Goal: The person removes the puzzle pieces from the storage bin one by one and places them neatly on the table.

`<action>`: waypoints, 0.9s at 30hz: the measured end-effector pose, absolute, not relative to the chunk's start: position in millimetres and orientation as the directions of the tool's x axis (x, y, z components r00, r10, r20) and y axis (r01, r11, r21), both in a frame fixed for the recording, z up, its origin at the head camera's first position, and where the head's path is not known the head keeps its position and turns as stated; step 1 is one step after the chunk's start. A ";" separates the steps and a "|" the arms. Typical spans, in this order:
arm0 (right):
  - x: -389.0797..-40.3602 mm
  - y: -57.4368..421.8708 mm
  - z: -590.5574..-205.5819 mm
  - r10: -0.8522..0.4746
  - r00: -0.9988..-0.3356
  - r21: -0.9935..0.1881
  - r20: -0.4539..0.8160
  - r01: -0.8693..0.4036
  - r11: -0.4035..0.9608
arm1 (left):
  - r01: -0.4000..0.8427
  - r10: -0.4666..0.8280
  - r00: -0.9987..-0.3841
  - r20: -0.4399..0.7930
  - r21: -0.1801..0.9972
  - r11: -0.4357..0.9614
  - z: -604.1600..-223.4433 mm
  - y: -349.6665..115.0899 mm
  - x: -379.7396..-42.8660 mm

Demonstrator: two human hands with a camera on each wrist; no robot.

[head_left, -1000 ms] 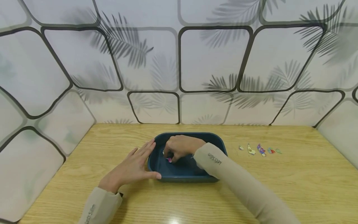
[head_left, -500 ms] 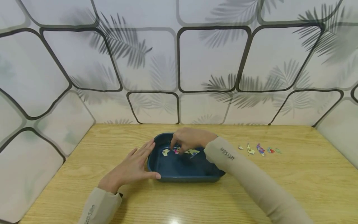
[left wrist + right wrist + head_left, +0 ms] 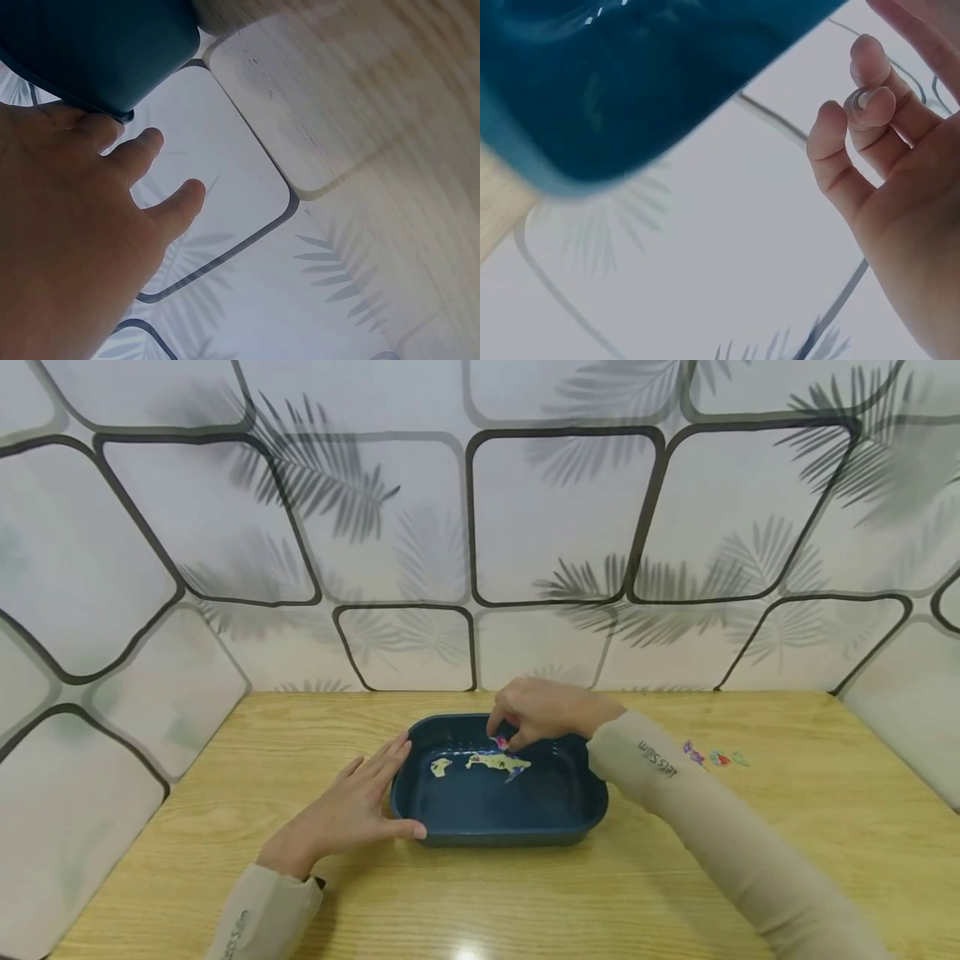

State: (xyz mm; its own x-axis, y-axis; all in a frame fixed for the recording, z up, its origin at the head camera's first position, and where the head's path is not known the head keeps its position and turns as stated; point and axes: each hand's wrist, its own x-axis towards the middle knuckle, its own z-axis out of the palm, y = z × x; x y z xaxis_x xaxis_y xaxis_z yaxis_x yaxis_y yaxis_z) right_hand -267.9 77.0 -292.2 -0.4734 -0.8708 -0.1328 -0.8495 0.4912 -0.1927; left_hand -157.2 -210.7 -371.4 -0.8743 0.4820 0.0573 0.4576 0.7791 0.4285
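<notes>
A dark blue rectangular tray [image 3: 498, 839] stands on the table. My left hand [image 3: 348, 806] rests on its left side with straight fingers, the thumb at the front corner. Over the tray's back edge, my right hand [image 3: 543, 706] pinches a small pink cut-out piece [image 3: 501, 742] between thumb and fingers. Inside the tray lie a small pale yellow cut-out [image 3: 440, 767] and a longer yellow one [image 3: 497, 762] with a bluish end. In the right wrist view the right fingers are bent beside the tray wall; the pink piece is not visible there.
Several small coloured pieces lie in a row on the wooden table [image 3: 465, 902] at right, among them a purple one [image 3: 693, 753], a red one [image 3: 720, 758] and a green one [image 3: 739, 758]. The right sleeve hides part of that row. A patterned wall [image 3: 555, 518] stands behind.
My right hand has risen from the tray's left middle toward its back and right, carrying the pink piece. The yellow cut-outs it covered now show. My left hand stays on the tray.
</notes>
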 end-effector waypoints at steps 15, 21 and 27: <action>-270.4 120.2 -285.8 -0.847 -0.524 -0.151 -0.092 -0.833 0.532 | 0.452 0.480 -0.876 0.045 0.421 0.786 -370.1 -212.5 -157.0; -269.4 139.6 -287.0 -0.826 -0.557 -0.173 -0.088 -0.808 0.564 | 0.456 0.483 -0.874 0.049 0.422 0.783 -371.0 -212.1 -156.6; -267.4 159.2 -286.7 -0.809 -0.582 -0.174 -0.084 -0.791 0.587 | 0.466 0.494 -0.868 0.052 0.430 0.773 -371.0 -212.0 -156.4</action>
State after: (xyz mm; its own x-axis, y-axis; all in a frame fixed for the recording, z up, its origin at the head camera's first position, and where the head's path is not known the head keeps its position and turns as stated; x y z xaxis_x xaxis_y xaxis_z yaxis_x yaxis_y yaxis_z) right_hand -267.4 159.2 -286.7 -0.5820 -0.8089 -0.0838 -0.7907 0.5869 -0.1741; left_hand -156.4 -212.0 -371.0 -0.8681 0.4937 0.0518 0.4655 0.7734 0.4302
